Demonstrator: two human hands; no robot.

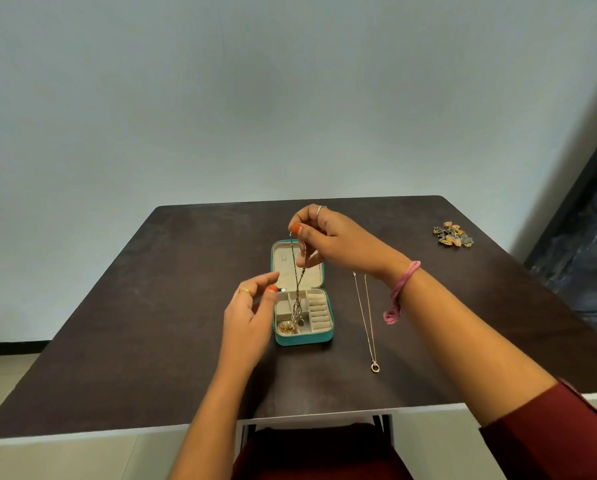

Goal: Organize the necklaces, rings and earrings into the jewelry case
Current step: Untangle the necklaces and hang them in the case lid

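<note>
The task looks partly done. The teal jewelry case (303,336) lies open on the dark surface (151,306), lid tipped back away from the person. Its front left compartment already holds a small heap of gold-coloured jewelry (287,328), too small to tell whether chain or earrings. The ribbed ring rolls (318,311) on the case's right side appear bare.

The right hand (328,237) is raised above the lid and pinches the top of a beaded necklace (299,271) between thumb and forefinger. The chain hangs straight down, and its lower end with the pendant reaches into the middle compartments of the case, so this piece seems to be in the act of being lowered in. The left hand (252,306) hovers just beside the case's left wall, fingers loosely spread and holding nothing, and it does not plainly touch the chain.

Still outside the case are a thin gold necklace (365,317) with a ring-shaped pendant, stretched out on the surface just right of the case, and a cluster of colourful small pieces (453,234), probably earrings, well apart near the far right edge. Loose rings to be stored cannot be made out on the surface.

By this judgement one item is stowed, one is going in, and at least the second necklace and the cluster remain.
</note>
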